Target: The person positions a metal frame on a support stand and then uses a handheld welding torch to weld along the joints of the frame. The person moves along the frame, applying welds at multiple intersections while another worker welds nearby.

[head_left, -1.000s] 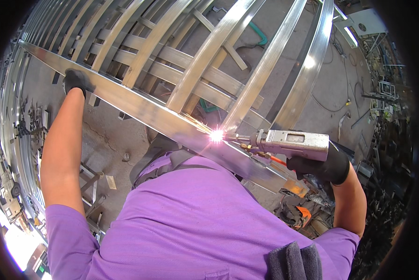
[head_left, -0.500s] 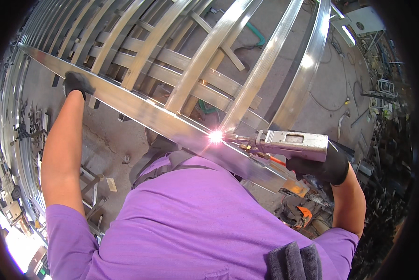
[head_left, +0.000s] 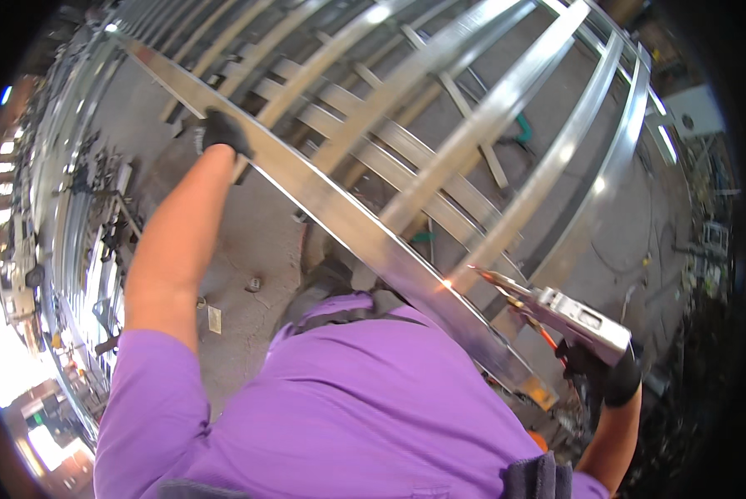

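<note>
A long metal rail (head_left: 344, 212) runs slantwise in front of me, from far left to near right. My left hand (head_left: 222, 135), in a black glove, is closed over the rail's near edge, its fingertips partly hidden. My right hand (head_left: 603, 373), also gloved in black, grips a boxy silver welding gun (head_left: 585, 320) with a copper-coloured tip and an orange line. That tip is lifted a little off the rail. Beside it, a small orange spot glows where a shiny crossbar (head_left: 518, 218) meets the rail.
Several parallel bars extend away from the rail, with flat strips (head_left: 406, 170) lying beneath them. A green clamp-like piece (head_left: 523, 127) shows between bars. Metal stock and clutter line the left side. Cables (head_left: 646, 249) lie on the floor at the right.
The bright welding flash has shrunk to a small glow. The gun has tilted and drawn back from the joint toward the right. My view has turned; my left hand remains on the rail.
</note>
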